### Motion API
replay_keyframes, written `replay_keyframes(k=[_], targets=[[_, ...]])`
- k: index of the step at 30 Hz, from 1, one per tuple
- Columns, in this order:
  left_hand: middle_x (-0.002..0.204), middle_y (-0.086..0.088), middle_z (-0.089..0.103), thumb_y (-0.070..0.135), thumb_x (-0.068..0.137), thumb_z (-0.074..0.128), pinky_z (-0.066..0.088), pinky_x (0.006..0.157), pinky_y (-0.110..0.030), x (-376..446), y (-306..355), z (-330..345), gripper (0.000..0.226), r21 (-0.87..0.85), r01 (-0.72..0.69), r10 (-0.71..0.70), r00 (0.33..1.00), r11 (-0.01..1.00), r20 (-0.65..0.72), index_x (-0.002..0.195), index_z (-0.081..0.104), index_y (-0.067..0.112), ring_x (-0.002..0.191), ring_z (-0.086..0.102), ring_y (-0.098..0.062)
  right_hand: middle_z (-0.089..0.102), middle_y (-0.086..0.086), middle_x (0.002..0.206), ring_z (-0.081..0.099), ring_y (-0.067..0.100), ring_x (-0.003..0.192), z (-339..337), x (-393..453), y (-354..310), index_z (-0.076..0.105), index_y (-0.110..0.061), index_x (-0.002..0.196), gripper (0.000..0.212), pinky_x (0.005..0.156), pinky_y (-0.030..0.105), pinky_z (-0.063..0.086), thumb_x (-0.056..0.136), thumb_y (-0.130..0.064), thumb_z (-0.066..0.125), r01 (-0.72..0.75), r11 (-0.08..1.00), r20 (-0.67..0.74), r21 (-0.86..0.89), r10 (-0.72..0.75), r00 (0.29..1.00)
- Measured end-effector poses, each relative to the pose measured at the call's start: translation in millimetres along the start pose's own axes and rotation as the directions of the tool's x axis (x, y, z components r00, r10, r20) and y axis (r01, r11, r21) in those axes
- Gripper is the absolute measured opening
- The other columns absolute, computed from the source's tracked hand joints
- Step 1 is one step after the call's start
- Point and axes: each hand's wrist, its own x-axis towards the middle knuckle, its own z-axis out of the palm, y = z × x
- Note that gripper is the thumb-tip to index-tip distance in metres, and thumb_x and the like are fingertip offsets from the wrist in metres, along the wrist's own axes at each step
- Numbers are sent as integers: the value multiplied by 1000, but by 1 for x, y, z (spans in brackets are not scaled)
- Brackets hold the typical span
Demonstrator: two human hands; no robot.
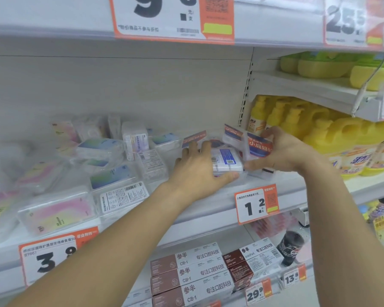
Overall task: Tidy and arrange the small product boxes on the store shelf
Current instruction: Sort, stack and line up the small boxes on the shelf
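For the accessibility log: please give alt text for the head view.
Both hands handle small clear boxes on a white store shelf: the left hand grips a flat box, the right hand holds a red-and-blue labelled box. Yellow bottles stand to the right.

2 hands [200, 171] on shelf, 6 price tags [256, 203]. approx 4 brown toothpaste boxes [189, 272] below. small clear boxes [58, 212] too jumbled to count.

Both arms reach forward; left hand [197, 171] fingers curled in grip, right hand [284, 149] likewise.
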Motion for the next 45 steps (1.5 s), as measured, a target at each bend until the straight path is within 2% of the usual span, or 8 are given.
replay_keyframes(k=[10,15,21,25,30,34,40,45], targets=[[127,-4,60,52,80,68,45,84,-26,-6,14,-14,76,-243,129,-103,988,961,117,136,36,11,118,56,-23,53,9,138,53,30,116,-26,-23,-16,55,-14,136,89,95,41,50,60,-43,90,-44,989,15,-138,46,999],[129,-6,59,46,87,59,44,90,-29,-27,-5,-47,57,-12,-13,14,1000,1000,26,135,46,16,120,53,-25,51,8,140,57,30,104,-20,-26,-36,48,-16,143,96,81,43,58,61,-43,91,-98,981,70,-167,111,991],[115,-6,65,50,86,52,46,93,-40,-57,-65,-92,45,284,-38,53,998,958,-43,115,62,18,111,56,-27,67,5,117,64,21,103,8,-28,-99,66,-18,116,46,86,32,51,78,-40,78,312,950,-325,7,-293,899],[119,-3,62,67,74,42,40,101,-42,-92,-109,-128,62,371,4,12,999,929,-42,114,64,25,120,48,-25,67,-3,110,66,13,96,66,-34,-156,68,-25,110,42,75,22,52,75,-45,80,481,864,32,151,-490,871],[132,-5,52,74,63,30,30,107,-40,-118,-173,-169,79,246,264,-198,945,933,-261,118,63,28,130,36,-28,39,6,135,57,18,94,123,-13,-184,46,-31,138,66,86,24,41,80,-48,74,500,862,52,84,-505,861],[150,-7,26,67,77,53,26,110,-45,-130,-223,-174,71,217,535,-462,831,817,-310,138,41,34,141,12,-28,24,4,154,44,26,133,152,9,-187,33,-39,148,83,109,36,37,77,-60,71,428,885,61,184,-445,893],[135,-7,37,36,82,68,39,88,-33,-135,-258,-181,56,127,475,-409,844,871,-348,133,45,28,129,30,-27,35,6,134,59,15,79,175,12,-214,51,-30,129,53,68,16,41,81,-27,74,509,849,10,138,-515,857],[117,3,47,41,80,73,39,69,-19,-146,-282,-201,45,-180,526,-556,777,831,-295,118,50,36,94,53,-13,46,4,117,50,4,78,180,12,-230,57,-27,111,43,61,10,36,75,-23,79,606,785,35,129,-615,788]])
